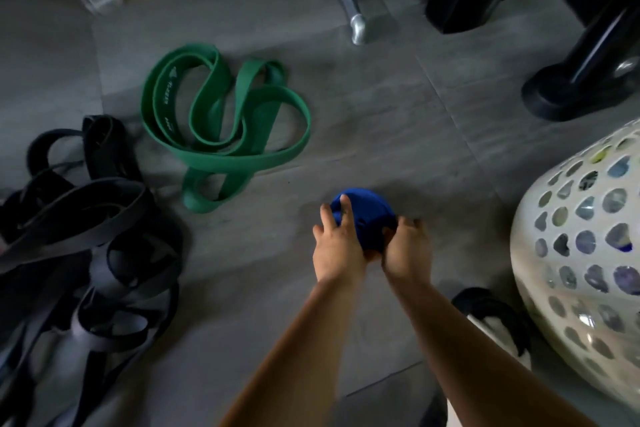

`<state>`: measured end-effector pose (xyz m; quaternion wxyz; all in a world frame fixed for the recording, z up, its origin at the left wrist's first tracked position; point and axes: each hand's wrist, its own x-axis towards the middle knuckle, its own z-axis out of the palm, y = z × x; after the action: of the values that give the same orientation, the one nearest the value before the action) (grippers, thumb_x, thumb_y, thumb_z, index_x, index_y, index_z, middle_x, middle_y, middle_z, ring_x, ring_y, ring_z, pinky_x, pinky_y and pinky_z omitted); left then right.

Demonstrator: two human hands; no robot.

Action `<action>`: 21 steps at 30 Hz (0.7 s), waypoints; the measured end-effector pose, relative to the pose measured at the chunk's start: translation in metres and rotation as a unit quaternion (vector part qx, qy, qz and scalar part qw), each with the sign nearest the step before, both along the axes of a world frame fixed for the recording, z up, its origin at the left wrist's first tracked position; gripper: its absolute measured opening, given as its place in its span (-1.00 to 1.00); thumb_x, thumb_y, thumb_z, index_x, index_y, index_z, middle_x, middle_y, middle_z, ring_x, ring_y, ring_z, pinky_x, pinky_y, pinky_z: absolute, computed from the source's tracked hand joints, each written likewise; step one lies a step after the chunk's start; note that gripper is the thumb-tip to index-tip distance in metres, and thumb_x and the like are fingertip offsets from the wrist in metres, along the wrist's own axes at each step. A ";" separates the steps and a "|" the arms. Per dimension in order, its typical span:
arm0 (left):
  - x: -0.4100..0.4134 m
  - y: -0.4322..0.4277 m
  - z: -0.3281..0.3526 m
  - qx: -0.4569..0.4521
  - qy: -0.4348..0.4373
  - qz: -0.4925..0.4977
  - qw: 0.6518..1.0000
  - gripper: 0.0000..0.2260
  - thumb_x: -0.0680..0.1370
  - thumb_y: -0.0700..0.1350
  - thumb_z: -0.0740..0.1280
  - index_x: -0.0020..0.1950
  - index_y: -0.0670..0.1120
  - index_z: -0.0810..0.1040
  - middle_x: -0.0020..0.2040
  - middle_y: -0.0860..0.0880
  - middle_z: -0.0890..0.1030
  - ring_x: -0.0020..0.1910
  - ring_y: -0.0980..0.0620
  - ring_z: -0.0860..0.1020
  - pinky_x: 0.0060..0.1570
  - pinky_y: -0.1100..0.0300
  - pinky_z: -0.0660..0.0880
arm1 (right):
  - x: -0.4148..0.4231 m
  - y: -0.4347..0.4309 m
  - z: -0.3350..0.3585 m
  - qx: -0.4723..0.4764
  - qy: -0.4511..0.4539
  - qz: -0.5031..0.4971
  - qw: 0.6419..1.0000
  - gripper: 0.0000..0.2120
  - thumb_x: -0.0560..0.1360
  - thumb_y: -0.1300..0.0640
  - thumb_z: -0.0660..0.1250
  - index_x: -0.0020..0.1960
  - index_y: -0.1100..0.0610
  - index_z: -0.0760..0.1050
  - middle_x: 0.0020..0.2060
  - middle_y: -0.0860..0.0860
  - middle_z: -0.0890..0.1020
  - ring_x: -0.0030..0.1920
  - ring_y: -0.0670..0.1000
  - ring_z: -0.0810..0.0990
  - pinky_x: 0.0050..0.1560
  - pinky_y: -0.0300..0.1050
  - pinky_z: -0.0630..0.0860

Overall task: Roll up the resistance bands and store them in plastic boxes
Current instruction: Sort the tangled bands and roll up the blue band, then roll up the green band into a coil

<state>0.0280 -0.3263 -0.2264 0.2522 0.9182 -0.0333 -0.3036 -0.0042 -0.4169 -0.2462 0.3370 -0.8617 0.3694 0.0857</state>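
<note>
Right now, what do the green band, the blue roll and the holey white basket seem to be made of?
Green band: matte rubber or latex, probably; it flops in soft loops. Blue roll: likely the same rubber, wound tight, though blurred. White basket: hard glossy plastic, judging by its shine and moulded holes.

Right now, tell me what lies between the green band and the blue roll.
Head view: only bare floor between green band and blue roll.

Blue band [367, 215]; green band [221, 121]

One green band [162, 97], one blue roll [367, 208], one perforated basket [588, 253]
</note>
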 end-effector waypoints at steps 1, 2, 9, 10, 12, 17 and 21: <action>-0.002 0.000 0.003 -0.003 0.008 0.002 1.000 -0.15 0.45 0.05 0.40 0.52 0.07 -0.13 0.49 -0.07 -0.03 0.30 -0.14 0.23 0.06 0.03 0.43 | 0.001 -0.002 0.004 0.016 0.010 0.007 1.000 -0.72 0.56 0.21 0.13 0.23 0.31 0.36 0.18 0.25 0.40 0.14 0.19 0.41 -0.09 -0.21 0.19; -0.005 0.001 0.005 -0.013 0.018 0.010 1.000 -0.15 0.45 0.06 0.39 0.52 0.08 -0.14 0.50 -0.06 -0.05 0.32 -0.15 0.20 0.09 0.03 0.43 | 0.000 -0.005 0.005 0.027 0.014 0.014 0.999 -0.71 0.56 0.19 0.15 0.24 0.31 0.34 0.19 0.26 0.39 0.15 0.20 0.41 -0.08 -0.20 0.19; -0.025 0.023 0.001 -0.086 0.041 0.016 0.995 -0.12 0.47 -0.13 0.39 0.50 0.12 -0.22 0.54 -0.02 -0.17 0.45 -0.09 0.07 0.33 0.07 0.24 | -0.007 -0.006 0.003 0.004 0.000 0.001 1.000 -0.57 0.54 0.04 0.24 0.34 0.22 0.36 0.26 0.24 0.34 0.17 0.27 0.47 0.15 0.00 0.40; -0.029 0.025 0.000 -0.094 0.044 0.018 0.994 -0.12 0.48 -0.13 0.39 0.50 0.11 -0.23 0.54 -0.01 -0.16 0.46 -0.08 0.05 0.35 0.07 0.22 | -0.005 -0.007 0.003 0.008 0.004 -0.011 1.000 -0.54 0.54 0.01 0.23 0.36 0.21 0.34 0.28 0.24 0.33 0.18 0.27 0.47 0.18 0.00 0.39; -0.035 0.031 -0.003 -0.100 0.052 0.018 0.993 -0.12 0.48 -0.13 0.38 0.50 0.11 -0.23 0.54 -0.01 -0.15 0.49 -0.07 0.02 0.37 0.08 0.18 | -0.003 -0.008 0.002 0.023 0.004 -0.028 0.999 -0.52 0.56 -0.03 0.20 0.38 0.22 0.32 0.29 0.26 0.32 0.20 0.28 0.45 0.22 0.00 0.36; -0.036 0.045 -0.009 -0.100 0.052 0.022 0.993 -0.13 0.48 -0.11 0.39 0.50 0.12 -0.23 0.55 0.00 -0.14 0.51 -0.06 -0.03 0.40 0.07 0.15 | 0.006 -0.009 0.002 0.004 -0.016 -0.041 0.999 -0.48 0.58 -0.10 0.09 0.40 0.21 0.29 0.32 0.27 0.33 0.29 0.27 0.36 0.27 0.05 0.29; -0.035 0.064 -0.007 -0.110 0.036 0.056 0.992 -0.17 0.48 -0.09 0.39 0.52 0.11 -0.16 0.54 0.01 -0.07 0.51 -0.05 0.00 0.40 0.10 0.14 | 0.018 0.003 0.007 -0.077 -0.073 -0.010 0.994 -0.11 0.31 -0.34 -0.16 0.37 0.25 0.33 0.32 0.26 0.37 0.31 0.27 0.31 0.28 0.10 0.22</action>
<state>-0.0072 -0.2623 -0.2339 0.3689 0.8740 -0.0060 -0.3163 0.0140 -0.4137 -0.2396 0.2969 -0.8852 0.3580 -0.0092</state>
